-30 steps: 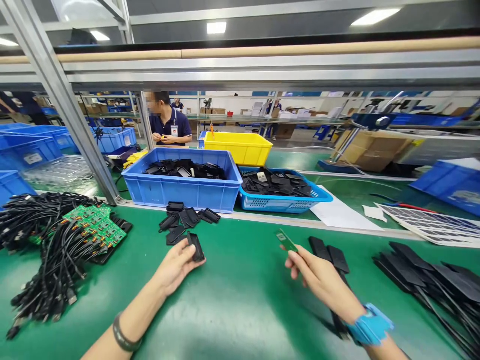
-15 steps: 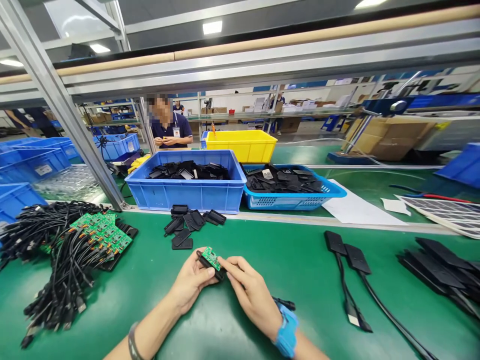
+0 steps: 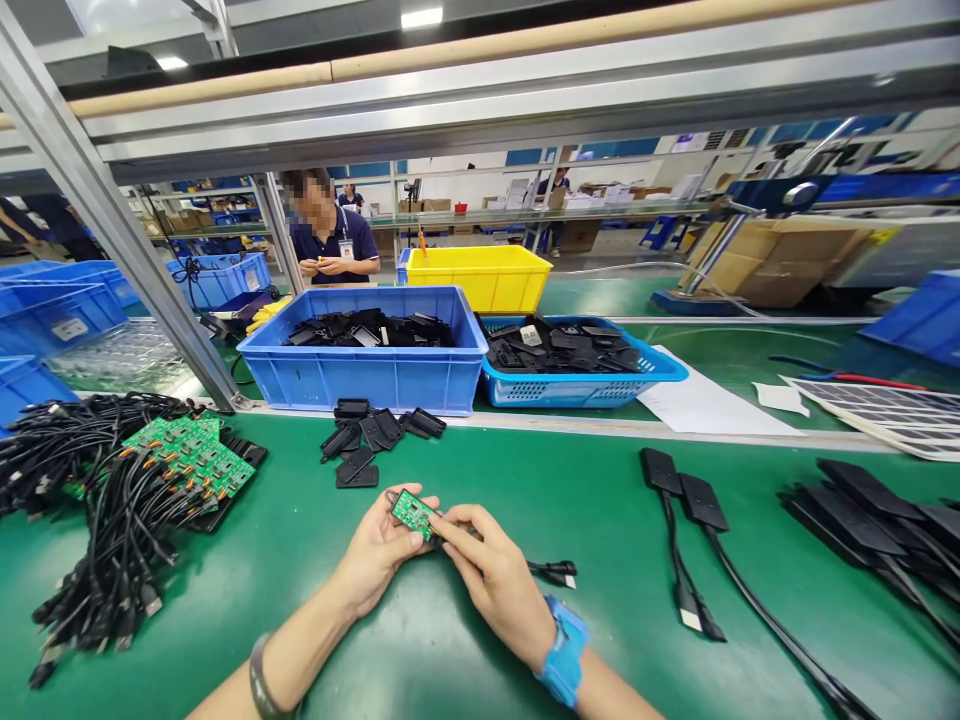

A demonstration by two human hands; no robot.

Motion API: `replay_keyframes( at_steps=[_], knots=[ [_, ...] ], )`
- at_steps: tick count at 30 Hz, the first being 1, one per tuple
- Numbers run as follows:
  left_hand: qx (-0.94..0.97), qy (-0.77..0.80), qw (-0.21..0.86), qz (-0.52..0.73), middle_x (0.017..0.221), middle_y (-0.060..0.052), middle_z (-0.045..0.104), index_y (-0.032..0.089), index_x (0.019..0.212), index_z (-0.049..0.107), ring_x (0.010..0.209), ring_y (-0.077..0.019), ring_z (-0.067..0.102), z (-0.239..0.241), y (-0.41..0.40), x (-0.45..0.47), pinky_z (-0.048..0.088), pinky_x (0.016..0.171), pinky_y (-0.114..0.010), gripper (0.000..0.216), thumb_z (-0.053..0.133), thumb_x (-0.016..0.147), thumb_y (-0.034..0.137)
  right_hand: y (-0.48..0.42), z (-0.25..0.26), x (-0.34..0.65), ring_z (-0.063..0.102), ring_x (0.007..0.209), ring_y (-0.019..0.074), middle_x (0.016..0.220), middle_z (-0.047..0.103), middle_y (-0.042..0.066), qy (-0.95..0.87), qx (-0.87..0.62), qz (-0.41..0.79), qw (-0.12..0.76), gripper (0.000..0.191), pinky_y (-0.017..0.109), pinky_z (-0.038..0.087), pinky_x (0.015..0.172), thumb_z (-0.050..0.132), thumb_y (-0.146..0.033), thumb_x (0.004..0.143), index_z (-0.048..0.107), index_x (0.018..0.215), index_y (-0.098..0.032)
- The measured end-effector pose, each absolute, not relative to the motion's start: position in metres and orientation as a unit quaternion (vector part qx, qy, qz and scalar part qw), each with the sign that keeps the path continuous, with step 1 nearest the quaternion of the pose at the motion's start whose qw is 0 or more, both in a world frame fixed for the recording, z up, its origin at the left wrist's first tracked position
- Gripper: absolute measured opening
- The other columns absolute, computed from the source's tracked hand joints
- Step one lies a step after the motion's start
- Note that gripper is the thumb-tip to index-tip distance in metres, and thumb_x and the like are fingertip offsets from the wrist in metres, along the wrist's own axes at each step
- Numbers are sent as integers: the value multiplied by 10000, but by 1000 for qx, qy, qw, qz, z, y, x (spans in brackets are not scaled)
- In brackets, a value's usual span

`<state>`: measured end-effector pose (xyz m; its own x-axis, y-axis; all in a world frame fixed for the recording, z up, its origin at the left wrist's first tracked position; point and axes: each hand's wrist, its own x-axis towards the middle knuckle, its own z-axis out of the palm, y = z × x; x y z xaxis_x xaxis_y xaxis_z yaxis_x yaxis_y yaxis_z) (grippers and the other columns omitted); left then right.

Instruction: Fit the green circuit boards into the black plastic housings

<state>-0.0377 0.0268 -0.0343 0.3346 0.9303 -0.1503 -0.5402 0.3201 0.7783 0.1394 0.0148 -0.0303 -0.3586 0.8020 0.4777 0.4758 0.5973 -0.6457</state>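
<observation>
My left hand [image 3: 373, 562] is closed around a black plastic case, mostly hidden by the fingers. On the case lies a green circuit board [image 3: 410, 510], its component side facing up. My right hand [image 3: 496, 585] has its fingertips pressed at the board's right end, where wires seem to join it. Past the right hand, black cable plugs [image 3: 556, 570] stick out over the table; the cable between is hidden. Beyond the hands is a small group of empty black case halves [image 3: 381, 430].
Wired green boards [image 3: 195, 450] with black cables lie at left. Finished-looking black cased cables [image 3: 703, 500] lie at right, beside a stack [image 3: 862, 505]. A blue bin [image 3: 360, 380] and a blue basket [image 3: 577, 390] of black parts stand behind. A co-worker [image 3: 334, 240] is across.
The board has turned and now shows its face more fully to me. My right fingers stay on its end. The cable plugs show more to the right, and the whole view has shifted slightly.
</observation>
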Motion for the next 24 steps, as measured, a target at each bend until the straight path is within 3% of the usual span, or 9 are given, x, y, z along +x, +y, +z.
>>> replay_keyframes(
  at_steps=[5,8,12,17,24],
  knots=[
    [297,353,726,510,1077,-115,687,168,1067,547,972,-225,656,-39,27,-29,505,874,-394,370,723,772,306,15,-41,136,559,831,183,924,540,65,-812,-400,176,386,362,303,514,709,411,-153,948,594,1230,-286],
    [303,397,690,524,986,-121,711,148,1017,550,880,-212,674,-42,28,-26,528,787,-356,355,706,779,361,15,-42,135,572,853,189,927,566,63,-811,-403,190,379,307,304,506,735,432,-154,934,594,1174,-256],
    [343,436,633,540,913,-119,723,143,1004,537,818,-213,682,-41,27,-26,528,711,-320,391,708,762,398,17,-31,136,574,717,170,794,601,28,-766,-473,265,344,65,266,471,655,573,-219,866,607,917,-196],
    [396,422,605,547,916,-118,721,160,994,495,846,-236,688,-39,25,-26,534,735,-349,410,689,768,441,21,-22,136,508,519,132,546,551,-11,-734,-494,385,264,337,235,361,518,482,-313,907,589,615,-184],
    [380,413,622,546,973,-120,708,180,1035,441,879,-232,688,-40,18,-20,535,781,-372,408,652,802,441,17,-33,129,496,456,119,480,540,-17,-646,-501,488,307,292,222,350,495,569,-354,794,575,565,-172]
  ],
)
